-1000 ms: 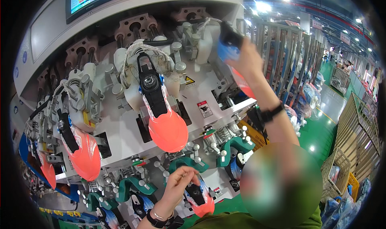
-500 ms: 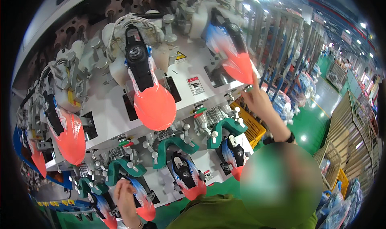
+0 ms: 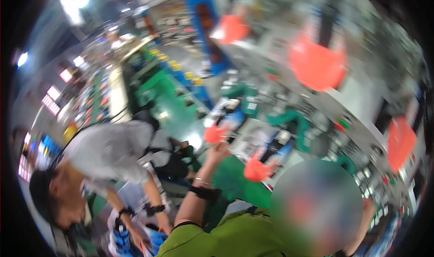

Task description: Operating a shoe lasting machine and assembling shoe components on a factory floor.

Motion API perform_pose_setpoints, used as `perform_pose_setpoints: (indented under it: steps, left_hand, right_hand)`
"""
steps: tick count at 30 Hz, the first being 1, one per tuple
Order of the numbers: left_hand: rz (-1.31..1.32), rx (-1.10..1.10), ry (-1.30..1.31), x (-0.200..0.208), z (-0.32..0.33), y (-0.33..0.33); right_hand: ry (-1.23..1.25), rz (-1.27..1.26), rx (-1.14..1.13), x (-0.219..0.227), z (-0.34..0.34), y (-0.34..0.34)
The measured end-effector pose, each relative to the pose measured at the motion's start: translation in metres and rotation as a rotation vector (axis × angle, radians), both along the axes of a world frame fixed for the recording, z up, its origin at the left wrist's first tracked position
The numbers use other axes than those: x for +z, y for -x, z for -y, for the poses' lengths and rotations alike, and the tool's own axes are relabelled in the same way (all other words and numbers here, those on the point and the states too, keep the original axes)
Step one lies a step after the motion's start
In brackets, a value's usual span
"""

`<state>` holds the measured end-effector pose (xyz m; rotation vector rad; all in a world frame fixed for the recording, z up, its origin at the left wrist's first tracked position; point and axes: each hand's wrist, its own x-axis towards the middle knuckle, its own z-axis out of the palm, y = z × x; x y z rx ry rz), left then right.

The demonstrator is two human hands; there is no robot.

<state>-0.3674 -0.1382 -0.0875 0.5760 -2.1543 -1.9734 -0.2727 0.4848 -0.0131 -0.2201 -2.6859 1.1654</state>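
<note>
My left hand (image 3: 219,151) reaches up from the lower edge to the coral toe of a blue, white and black shoe upper (image 3: 224,119) on the machine's lower row. The hand is at that toe or just under it; smear hides whether its fingers grip. To the right sits another such shoe upper (image 3: 267,160), its toe toward me. My right hand (image 3: 369,208) is low at the right, partly behind a blurred disc, nearest the machine's right part; its fingers cannot be made out. Above, larger coral-toed shoe uppers (image 3: 317,60) are mounted on the upper row.
Green curved clamps (image 3: 294,121) stand between the two rows of the machine. At the left a co-worker (image 3: 106,153) in a light shirt bends over, both hands on blue-and-white shoe pieces (image 3: 135,239). A blue machine frame (image 3: 205,26) rises beyond. The floor (image 3: 167,103) is green.
The view has swung left, bringing the co-worker and the aisle into sight. My right hand has left the upper shoe's toe; my left hand is now at a lower shoe's toe.
</note>
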Motion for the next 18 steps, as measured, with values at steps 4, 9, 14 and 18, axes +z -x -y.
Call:
perform_pose_setpoints:
  steps: [4, 9, 14, 18]
  left_hand:
    - [-0.065, -0.156, 0.565, -0.025, -0.012, -0.040]
    - [0.126, -0.326, 0.507, -0.011, 0.010, -0.098]
    - [0.256, -0.119, 0.505, -0.035, 0.087, -0.134]
    - [0.234, -0.002, 0.567, -0.035, 0.134, -0.151]
  right_hand:
    - [0.286, 0.324, 0.547, -0.093, 0.179, 0.047]
    - [0.065, 0.128, 1.278, -0.034, 0.373, 0.068]
    - [-0.211, 0.240, 1.533, -0.053, 0.476, 0.121]
    - [-0.303, 0.241, 1.644, -0.054, 0.537, 0.121]
